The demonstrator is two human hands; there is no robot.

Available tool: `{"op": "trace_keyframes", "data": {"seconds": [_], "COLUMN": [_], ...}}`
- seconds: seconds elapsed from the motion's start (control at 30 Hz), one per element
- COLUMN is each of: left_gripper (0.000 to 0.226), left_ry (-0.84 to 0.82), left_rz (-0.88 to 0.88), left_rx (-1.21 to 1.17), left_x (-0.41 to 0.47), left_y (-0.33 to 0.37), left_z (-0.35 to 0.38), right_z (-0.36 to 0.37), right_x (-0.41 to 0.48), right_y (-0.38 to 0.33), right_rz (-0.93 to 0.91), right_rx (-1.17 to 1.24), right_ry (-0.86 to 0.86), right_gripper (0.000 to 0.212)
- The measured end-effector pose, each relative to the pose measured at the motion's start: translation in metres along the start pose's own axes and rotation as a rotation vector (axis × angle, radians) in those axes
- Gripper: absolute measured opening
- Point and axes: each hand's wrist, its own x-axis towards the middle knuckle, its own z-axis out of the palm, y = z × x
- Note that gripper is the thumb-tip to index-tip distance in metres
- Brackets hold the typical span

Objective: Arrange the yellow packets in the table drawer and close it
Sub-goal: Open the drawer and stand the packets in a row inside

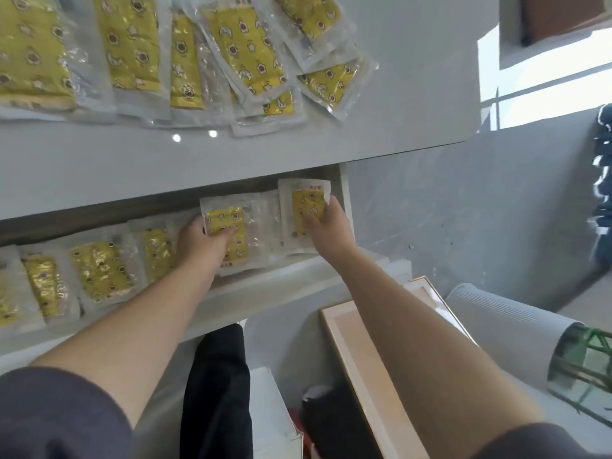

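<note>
My left hand (202, 240) and right hand (328, 223) each hold a yellow plastic packet (306, 200) in the open white drawer (281, 291); the grey bench (99, 167) has more.

In the open drawer (281, 289), the left hand (202, 241) grips a yellow packet (231, 223) just right of the row of packets (99, 270). The right hand (328, 223) holds an end packet (304, 202) at the drawer's right end. Loose packets (132, 44) lie on the far tabletop (99, 160).

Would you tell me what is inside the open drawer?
A row of yellow packets; left hand and right hand each hold one. The tabletop covers the drawer at the back.
</note>
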Motion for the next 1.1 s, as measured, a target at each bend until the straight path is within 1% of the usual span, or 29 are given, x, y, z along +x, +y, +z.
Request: {"op": "trace_keyframes", "data": {"seconds": [0.23, 0.3, 0.37, 0.53, 0.67, 0.77, 0.83, 0.93, 1.0, 1.1], "left_gripper": [0.050, 0.047, 0.050, 0.051, 0.048, 0.046, 0.040, 0.034, 0.030, 0.028], "left_ry": [0.004, 0.018, 0.044, 0.136, 0.155, 0.175, 0.197, 0.219, 0.233, 0.260], "left_rz": [-0.022, -0.034, -0.035, 0.000, -0.015, -0.036, -0.045, -0.048, -0.036, -0.051], "left_rx": [0.040, 0.030, 0.037, 0.159, 0.222, 0.264, 0.270, 0.247, 0.217, 0.220], "left_x": [0.011, 0.013, 0.014, 0.010, 0.009, 0.006, 0.004, 0.000, -0.003, -0.006], "left_y": [-0.004, -0.003, -0.002, 0.002, 0.001, 0.003, 0.005, 0.009, 0.008, 0.005], "left_z": [0.013, 0.014, 0.017, 0.025, 0.024, 0.023, 0.022, 0.016, 0.010, -0.004], "right_z": [0.000, 0.001, 0.002, 0.004, 0.005, 0.005, 0.003, -0.003, -0.009, -0.018], "right_x": [0.015, 0.019, 0.023, 0.032, 0.032, 0.029, 0.026, 0.021, 0.018, 0.015], "right_y": [0.013, 0.014, 0.014, 0.010, 0.008, 0.007, 0.007, 0.006, 0.005, 0.005], "right_rz": [0.045, 0.047, 0.039, 0.055, 0.070, 0.041, 0.024, 0.014, 0.047, 0.106], "right_rx": [-0.020, -0.041, -0.081, -0.192, -0.241, -0.346, -0.395, -0.413, -0.415, -0.413], "right_ry": [-0.036, -0.045, -0.054, -0.056, -0.059, -0.036, -0.001, 0.036, 0.060, 0.115], "right_gripper": [0.023, 0.021, 0.019, 0.025, 0.027, 0.033, 0.036, 0.031, 0.029, 0.033]}}
